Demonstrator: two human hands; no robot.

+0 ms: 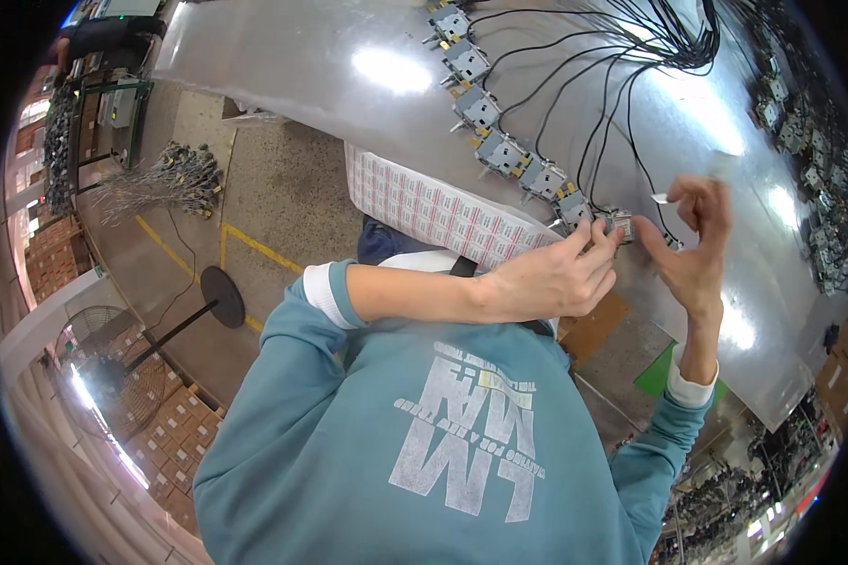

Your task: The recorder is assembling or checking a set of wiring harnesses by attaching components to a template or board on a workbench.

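Note:
My left hand (561,275) reaches across my body, its fingers closed on a small grey boxy unit with a black cable (622,223) at the near end of a row. Raised just to the right of it is my right hand (695,240), fingers curled, with a small white label (660,199) at a fingertip; the thumb points toward the unit. Similar grey units with yellow parts (501,151) run in a slanting line up the metal table. Below them, a long sheet of red-and-white printed labels (443,215) lies along the table's near edge.
Black cables (674,47) gather in a bundle on the metal table (292,56). More units are piled along its right side (820,207). At left stand a fan (113,367), stacked cartons (174,438) and a heap of cabled parts (184,179). Another person (113,42) is far left.

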